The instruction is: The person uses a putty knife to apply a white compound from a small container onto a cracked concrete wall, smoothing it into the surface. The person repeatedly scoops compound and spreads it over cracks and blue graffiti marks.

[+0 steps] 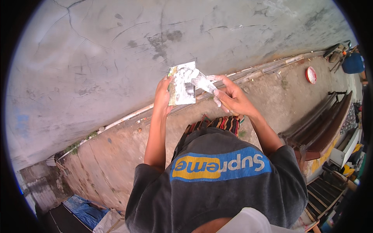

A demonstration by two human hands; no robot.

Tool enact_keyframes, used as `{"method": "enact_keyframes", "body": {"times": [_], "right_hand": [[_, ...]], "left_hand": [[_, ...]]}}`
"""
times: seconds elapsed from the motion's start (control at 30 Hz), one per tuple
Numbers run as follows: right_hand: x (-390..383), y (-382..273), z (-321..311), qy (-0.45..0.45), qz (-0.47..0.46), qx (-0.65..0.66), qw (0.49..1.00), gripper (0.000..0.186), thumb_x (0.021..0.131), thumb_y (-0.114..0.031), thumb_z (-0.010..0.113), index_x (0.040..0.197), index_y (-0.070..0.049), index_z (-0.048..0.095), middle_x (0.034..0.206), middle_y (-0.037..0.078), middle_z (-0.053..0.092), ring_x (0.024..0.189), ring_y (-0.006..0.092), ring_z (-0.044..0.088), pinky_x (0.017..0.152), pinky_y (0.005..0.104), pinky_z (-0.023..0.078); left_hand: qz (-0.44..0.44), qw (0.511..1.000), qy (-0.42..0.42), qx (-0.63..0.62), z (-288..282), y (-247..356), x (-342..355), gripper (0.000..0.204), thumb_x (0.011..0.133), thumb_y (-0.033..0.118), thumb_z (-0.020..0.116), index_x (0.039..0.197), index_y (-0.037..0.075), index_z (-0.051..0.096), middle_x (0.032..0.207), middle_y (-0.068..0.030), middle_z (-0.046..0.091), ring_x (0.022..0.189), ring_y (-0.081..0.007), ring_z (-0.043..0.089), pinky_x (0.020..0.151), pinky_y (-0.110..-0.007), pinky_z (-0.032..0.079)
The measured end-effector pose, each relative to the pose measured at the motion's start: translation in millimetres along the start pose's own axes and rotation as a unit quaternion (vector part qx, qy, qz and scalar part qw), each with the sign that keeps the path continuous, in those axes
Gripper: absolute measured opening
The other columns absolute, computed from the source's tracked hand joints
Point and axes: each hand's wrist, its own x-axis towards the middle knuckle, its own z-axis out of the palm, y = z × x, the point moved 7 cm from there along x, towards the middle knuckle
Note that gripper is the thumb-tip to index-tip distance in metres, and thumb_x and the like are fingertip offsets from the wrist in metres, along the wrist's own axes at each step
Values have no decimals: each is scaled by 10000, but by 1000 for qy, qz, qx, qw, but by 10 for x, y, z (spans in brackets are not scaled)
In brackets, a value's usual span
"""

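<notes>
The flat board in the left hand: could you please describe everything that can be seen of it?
The board looks thin, rectangular and stiff; its material is unclear. White paste covers its face unevenly, leaving yellowish patches along the left edge and a dark patch at right. Gripped at its left side by the left hand, it faces the camera. At its right edge, a scraper overlaps it; contact is unclear.

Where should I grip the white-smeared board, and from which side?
Probably pinch the board by its left edge, from the left, where the left hand is: it looks thin, its face is smeared, and the scraper is at its right edge.
</notes>
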Motion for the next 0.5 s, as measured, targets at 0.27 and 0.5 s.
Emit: {"method": "enact_keyframes", "body": {"times": [0.27, 0.5], "right_hand": [[-150, 35, -248, 36, 1, -93, 995, 391, 959, -127, 470, 1337, -62, 390, 621, -7, 501, 432, 40, 397, 423, 202, 320], [-284, -396, -138, 119, -198, -347, 909, 444, 888, -39, 541, 1322, -112, 478, 768, 34, 518, 630, 115, 512, 498, 251, 396]], "left_hand": [[-27, 999, 13, -41, 34, -151, -59, 305, 916, 214, 484, 1101, -27, 513, 1019, -126, 617, 875, -202, 640, 751, -336, 543], [-80, 990, 28, -114, 62, -321, -43, 173, 888, 201, 537, 950, 41, 559, 838, -61, 634, 666, -124, 619, 515, -255, 502]]}}
